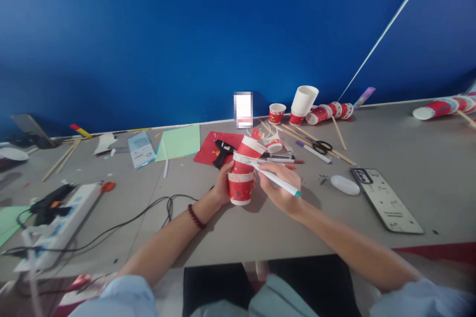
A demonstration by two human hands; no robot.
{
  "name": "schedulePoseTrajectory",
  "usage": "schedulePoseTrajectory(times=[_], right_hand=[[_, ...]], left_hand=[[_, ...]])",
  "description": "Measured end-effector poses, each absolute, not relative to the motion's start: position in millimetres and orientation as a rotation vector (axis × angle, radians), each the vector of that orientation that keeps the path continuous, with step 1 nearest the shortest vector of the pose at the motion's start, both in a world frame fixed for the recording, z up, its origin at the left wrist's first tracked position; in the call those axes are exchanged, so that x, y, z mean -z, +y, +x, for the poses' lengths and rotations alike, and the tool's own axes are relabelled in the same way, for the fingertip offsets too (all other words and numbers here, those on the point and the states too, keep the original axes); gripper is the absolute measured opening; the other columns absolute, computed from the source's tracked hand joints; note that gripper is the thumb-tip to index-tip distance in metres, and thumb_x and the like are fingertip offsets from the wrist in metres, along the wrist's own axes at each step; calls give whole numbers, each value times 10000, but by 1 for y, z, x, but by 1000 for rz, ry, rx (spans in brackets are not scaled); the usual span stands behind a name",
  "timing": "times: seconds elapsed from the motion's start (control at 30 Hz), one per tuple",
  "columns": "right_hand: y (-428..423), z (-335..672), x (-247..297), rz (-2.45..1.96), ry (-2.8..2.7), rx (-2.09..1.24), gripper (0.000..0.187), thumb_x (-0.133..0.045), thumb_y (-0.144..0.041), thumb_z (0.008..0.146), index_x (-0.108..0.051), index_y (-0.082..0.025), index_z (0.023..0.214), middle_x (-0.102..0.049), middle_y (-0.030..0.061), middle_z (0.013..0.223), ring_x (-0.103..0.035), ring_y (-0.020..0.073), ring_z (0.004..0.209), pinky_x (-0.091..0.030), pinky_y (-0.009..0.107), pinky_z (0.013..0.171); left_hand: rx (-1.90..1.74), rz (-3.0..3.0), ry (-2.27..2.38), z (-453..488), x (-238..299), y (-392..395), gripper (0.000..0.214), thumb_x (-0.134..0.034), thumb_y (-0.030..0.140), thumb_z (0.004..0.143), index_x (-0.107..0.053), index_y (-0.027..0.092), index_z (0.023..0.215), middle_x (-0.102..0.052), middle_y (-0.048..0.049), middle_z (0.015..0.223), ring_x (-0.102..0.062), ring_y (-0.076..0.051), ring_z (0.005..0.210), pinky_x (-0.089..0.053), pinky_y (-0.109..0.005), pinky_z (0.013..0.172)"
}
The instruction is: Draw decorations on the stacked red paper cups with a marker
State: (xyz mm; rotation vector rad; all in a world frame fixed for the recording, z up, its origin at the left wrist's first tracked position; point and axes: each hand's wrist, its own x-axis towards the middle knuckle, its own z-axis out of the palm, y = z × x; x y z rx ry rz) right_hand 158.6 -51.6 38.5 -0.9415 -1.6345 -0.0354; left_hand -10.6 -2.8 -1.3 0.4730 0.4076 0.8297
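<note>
My left hand (223, 184) is closed around the left side of a column of red and white paper cups (241, 189) joined together. The column leans slightly to the right at its top, and thin drawn lines show on its white bands. Between the fingers of my right hand (281, 184) is a white marker (277, 180) with a teal end. Its tip meets the upper white band of the cups. Behind the cups, a black hot glue gun (222, 152) lies on red paper (205, 150).
Stacked white cups (305, 99), a single cup (276, 115) and scissors (322, 146) are at the back right. A phone (388, 201) and white mouse (344, 184) lie on the right. Green paper (183, 141) and a power strip (76, 213) with black cables are on the left.
</note>
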Motion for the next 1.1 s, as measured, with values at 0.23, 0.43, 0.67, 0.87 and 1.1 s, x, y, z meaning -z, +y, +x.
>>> schedulePoseTrajectory(times=[0.23, 0.43, 0.67, 0.87, 1.1], right_hand=[[-52, 158, -41, -954, -1599, 52, 90, -623, -138, 835, -655, -206, 885, -748, 36, 772, -722, 168, 699, -593, 276, 662], [-50, 158, -41, -954, -1592, 85, 98, -630, -115, 821, -644, -194, 878, -749, 44, 775, -717, 161, 682, -590, 266, 654], [-49, 160, -38, -978, -1590, 86, 90, -609, -149, 842, -639, -219, 890, -754, 28, 781, -723, 167, 681, -594, 275, 638], [-49, 160, -38, -987, -1582, 83, 95, -602, -154, 845, -642, -225, 893, -755, 30, 787, -724, 170, 685, -594, 280, 645], [-49, 160, -38, -1010, -1583, 70, 75, -595, -176, 853, -641, -227, 884, -753, 26, 776, -719, 168, 674, -590, 280, 639]], left_hand=[[-789, 563, 407, -11, 2, -2, 452, -586, 516, 791, -675, 93, 924, -722, -123, 779, -685, -230, 677, -510, -316, 643], [-787, 613, 421, -11, -1, -2, 478, -580, 538, 783, -676, 88, 912, -717, -120, 747, -683, -232, 653, -512, -315, 629], [-795, 627, 425, -9, -5, -3, 525, -637, 556, 729, -687, 64, 906, -718, -133, 768, -683, -229, 638, -519, -306, 601], [-805, 603, 426, -9, -5, -3, 497, -606, 544, 751, -687, 81, 911, -717, -123, 810, -683, -228, 671, -528, -315, 626], [-815, 582, 430, -10, -5, -3, 494, -600, 528, 756, -673, 76, 940, -710, -132, 833, -674, -226, 680, -517, -317, 621]])
